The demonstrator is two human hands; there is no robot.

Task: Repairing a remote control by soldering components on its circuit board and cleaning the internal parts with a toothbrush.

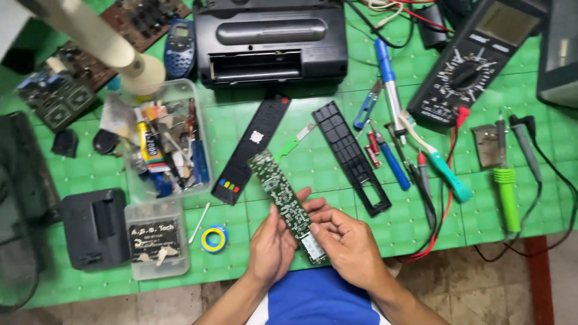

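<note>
Both hands hold one long, narrow green circuit board (pixel 288 204) above the near edge of the green work mat (pixel 421 210). The left hand (pixel 274 244) supports the board from below at its mid-length, fingers curled round the left edge with their tips showing on the upper side. The right hand (pixel 349 244) pinches the board's near end between thumb and bent fingers. The board's long axis runs diagonally: near end toward the lower right, at the hands; far end pointing up and to the left.

Just beyond the far end lies the black remote front shell (pixel 251 150), its coloured buttons at its near end, with its long axis leaning the opposite way. To the right of the board lies the black remote back shell (pixel 351 157), roughly parallel to the board. A roll of yellow-and-blue tape (pixel 214 238) lies left of the left hand. Farther right lie a green-handled tool (pixel 507 195) and a blue-handled soldering iron (pixel 388 78). At the far side stand a black radio (pixel 271 39) and a multimeter (pixel 472 63).
</note>
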